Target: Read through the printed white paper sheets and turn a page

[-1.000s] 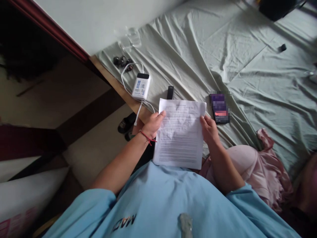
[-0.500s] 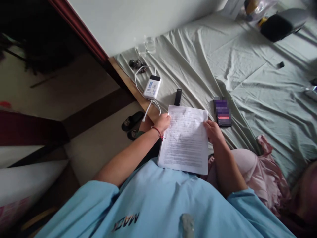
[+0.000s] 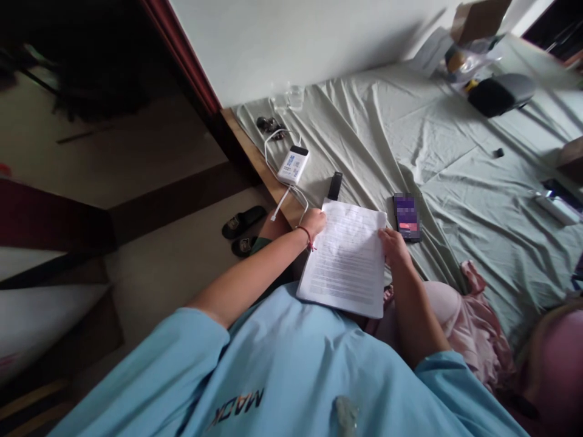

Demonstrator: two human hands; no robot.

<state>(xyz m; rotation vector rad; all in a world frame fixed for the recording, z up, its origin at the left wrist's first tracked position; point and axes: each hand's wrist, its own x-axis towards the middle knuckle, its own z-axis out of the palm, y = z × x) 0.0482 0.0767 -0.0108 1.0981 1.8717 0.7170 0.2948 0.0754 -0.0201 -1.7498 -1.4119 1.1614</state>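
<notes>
A printed sheaf of white paper [image 3: 348, 258] is held over my lap at the edge of the bed. My left hand [image 3: 314, 223] grips its upper left corner; a red string bracelet circles that wrist. My right hand [image 3: 392, 244] holds the right edge near the top. A dark phone [image 3: 407, 216] with a lit screen lies on the sheet just beyond my right hand. A small black device [image 3: 335, 184] lies just past the paper's top edge.
A white power bank [image 3: 293, 164] with white cables sits near the bed's wooden edge [image 3: 255, 158]. Black sandals [image 3: 243, 220] rest on the floor below. Pink cloth [image 3: 478, 328] lies at my right. A black and grey bag [image 3: 498, 92] and boxes stand at the far right.
The view has tilted up and right, showing more of the bed's far side. Both hands keep hold of the paper, which appears farther from the camera.
</notes>
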